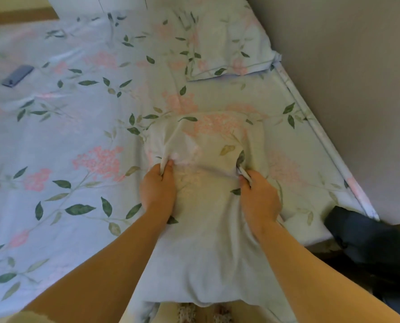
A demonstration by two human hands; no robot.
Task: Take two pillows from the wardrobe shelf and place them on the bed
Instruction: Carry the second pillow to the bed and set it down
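Note:
A floral pillow, pale blue with pink blossoms and green leaves, lies near the bed's right side in front of me. My left hand pinches a fold of its cover on the left. My right hand grips a bunch of the cover on the right. Both hands hold the fabric about midway along the pillow. A second matching pillow lies flat at the far right corner of the bed, against the wall.
A dark phone lies on the floral sheet at the far left. The grey wall runs along the bed's right edge. A dark bag or garment sits on the floor at the lower right.

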